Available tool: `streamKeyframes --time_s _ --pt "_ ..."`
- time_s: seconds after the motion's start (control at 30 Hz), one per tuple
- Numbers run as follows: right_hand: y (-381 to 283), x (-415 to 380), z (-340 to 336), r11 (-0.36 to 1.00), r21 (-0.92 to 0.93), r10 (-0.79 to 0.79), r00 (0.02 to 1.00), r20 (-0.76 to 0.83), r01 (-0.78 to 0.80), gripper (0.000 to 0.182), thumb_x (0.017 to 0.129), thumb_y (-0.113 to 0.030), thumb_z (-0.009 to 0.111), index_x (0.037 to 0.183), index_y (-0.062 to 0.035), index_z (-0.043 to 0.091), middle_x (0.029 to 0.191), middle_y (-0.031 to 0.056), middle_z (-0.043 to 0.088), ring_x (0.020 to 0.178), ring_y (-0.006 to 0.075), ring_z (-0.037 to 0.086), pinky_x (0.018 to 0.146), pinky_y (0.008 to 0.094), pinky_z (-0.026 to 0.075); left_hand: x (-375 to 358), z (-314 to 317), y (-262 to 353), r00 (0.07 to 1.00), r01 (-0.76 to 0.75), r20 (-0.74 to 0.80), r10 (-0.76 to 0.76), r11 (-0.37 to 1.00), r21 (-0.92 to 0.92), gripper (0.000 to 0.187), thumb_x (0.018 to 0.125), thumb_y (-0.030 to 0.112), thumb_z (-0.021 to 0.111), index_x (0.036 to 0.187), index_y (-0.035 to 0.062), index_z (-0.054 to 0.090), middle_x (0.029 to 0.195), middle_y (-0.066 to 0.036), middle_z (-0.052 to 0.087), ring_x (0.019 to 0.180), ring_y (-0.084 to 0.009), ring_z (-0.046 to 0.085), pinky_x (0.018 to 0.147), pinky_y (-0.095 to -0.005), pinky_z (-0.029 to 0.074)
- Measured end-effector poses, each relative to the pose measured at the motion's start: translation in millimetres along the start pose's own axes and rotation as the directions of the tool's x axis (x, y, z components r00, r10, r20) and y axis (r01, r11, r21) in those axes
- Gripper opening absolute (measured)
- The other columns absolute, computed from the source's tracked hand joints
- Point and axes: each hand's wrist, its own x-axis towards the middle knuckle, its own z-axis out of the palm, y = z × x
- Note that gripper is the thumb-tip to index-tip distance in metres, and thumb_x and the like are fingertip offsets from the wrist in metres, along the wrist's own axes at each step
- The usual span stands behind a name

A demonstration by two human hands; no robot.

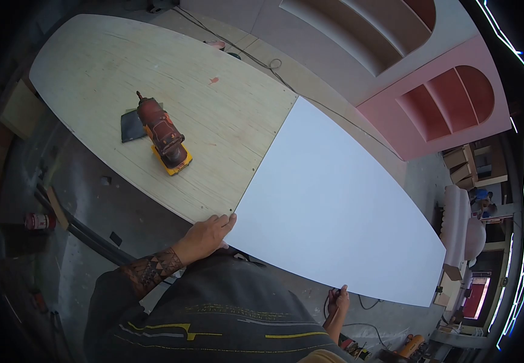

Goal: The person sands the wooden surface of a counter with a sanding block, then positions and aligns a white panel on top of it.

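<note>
A white sheet (340,206) lies beside a pale plywood panel (213,109), its left edge along the line of screw heads. My left hand (210,235) grips the near corner where sheet and plywood meet, fingertips on top and thumb below the edge. Farther right, my right hand (339,297) pinches the near edge of the white sheet, thumb on top and fingers mostly hidden beneath. On the plywood rests a red and black cordless driver (164,134) with a yellow base, partly over a dark flat object (131,126).
Pink shelf units (377,118) with arched openings stand beyond the panel. A cable (274,69) runs along the floor behind it. Dark tubes (86,239) and a red can (38,221) are at the left. A yellow tool (412,346) lies low at the right.
</note>
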Motion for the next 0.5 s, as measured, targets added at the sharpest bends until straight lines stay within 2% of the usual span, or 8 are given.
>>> streamKeyframes --time_s 0.23,0.3,0.5 --pt "9 10 -9 0.998 0.058 -0.018 0.993 0.114 0.011 0.033 0.112 -0.039 0.064 0.101 -0.0103 0.051 0.077 0.0026 0.052 0.069 0.0173 0.055 0.081 0.0433 0.063 -2 1 -3 1.0 -0.011 -0.027 0.01 0.999 -0.032 0.087 0.086 0.025 0.086 0.155 -0.007 0.045 0.124 -0.014 0.06 0.112 -0.0293 0.064 0.091 -0.0394 0.061" --pt "6 0 -2 0.998 0.061 -0.01 0.999 0.039 0.007 0.032 0.113 -0.038 0.062 0.102 -0.01 0.052 0.078 0.0037 0.054 0.071 0.0189 0.058 0.082 0.0444 0.063 -1 -1 -3 1.0 -0.007 -0.027 0.006 0.999 -0.037 0.087 0.086 0.025 0.086 0.155 -0.007 0.045 0.124 -0.014 0.06 0.111 -0.0293 0.064 0.091 -0.0393 0.061" --pt "-3 1 -8 0.999 -0.024 0.046 0.998 0.052 -0.045 0.035 0.115 -0.038 0.059 0.098 -0.0083 0.051 0.079 0.0048 0.055 0.073 0.0218 0.061 0.081 0.0464 0.062 -1 -5 -2 1.0 0.011 -0.007 -0.011 0.998 -0.059 0.087 0.085 0.026 0.087 0.154 -0.0066 0.047 0.123 -0.013 0.061 0.11 -0.0287 0.064 0.09 -0.0387 0.061"
